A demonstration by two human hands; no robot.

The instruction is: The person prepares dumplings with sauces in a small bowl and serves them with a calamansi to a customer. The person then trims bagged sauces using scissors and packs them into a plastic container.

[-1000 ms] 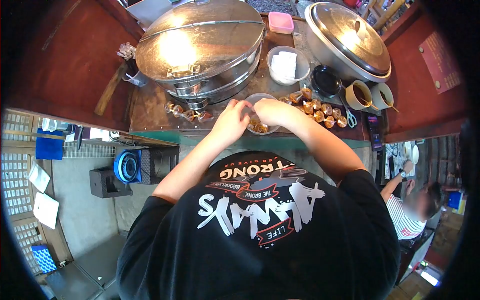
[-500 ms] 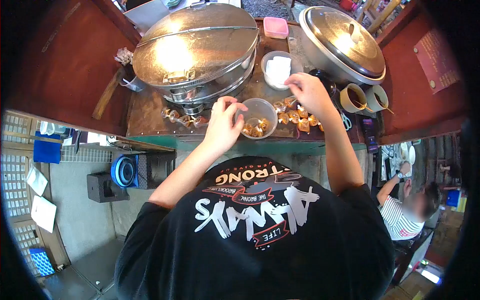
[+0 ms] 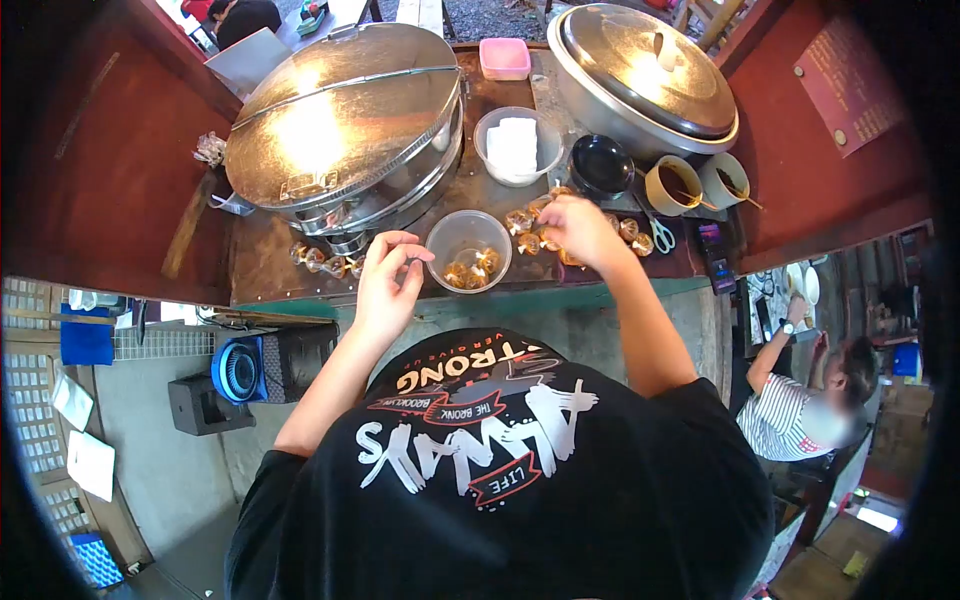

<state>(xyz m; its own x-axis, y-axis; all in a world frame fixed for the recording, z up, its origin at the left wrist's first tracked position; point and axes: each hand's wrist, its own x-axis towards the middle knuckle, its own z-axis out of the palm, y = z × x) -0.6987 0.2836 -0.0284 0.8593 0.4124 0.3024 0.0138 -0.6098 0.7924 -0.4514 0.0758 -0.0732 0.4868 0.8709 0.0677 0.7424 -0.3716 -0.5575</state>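
Note:
A clear round plastic tub (image 3: 468, 222) stands near the counter's front edge, with several small tied plastic bags (image 3: 482, 262) of brown contents in its bottom. My left hand (image 3: 388, 285) is at the tub's left side, its fingers apart and holding nothing. To the right of the tub, more of these tied bags lie in rows on the counter. My right hand (image 3: 582, 232) reaches down onto them, fingertips bunched together at one bag; the hand partly covers the row. Behind the tub, a clear bowl (image 3: 552, 150) holds folded white material.
A large lidded metal pan (image 3: 340, 110) stands left, a lidded pot (image 3: 650, 80) right. Near the pot are a black bowl (image 3: 602, 165), two cups (image 3: 672, 188) with sticks, scissors (image 3: 660, 236) and a phone (image 3: 716, 255). A pink container (image 3: 505, 60) sits behind. Another person sits at right.
My right hand has come down from beside the clear bowl to the tied bags. My left hand has drawn slightly away from the tub's rim. The whole view has shifted.

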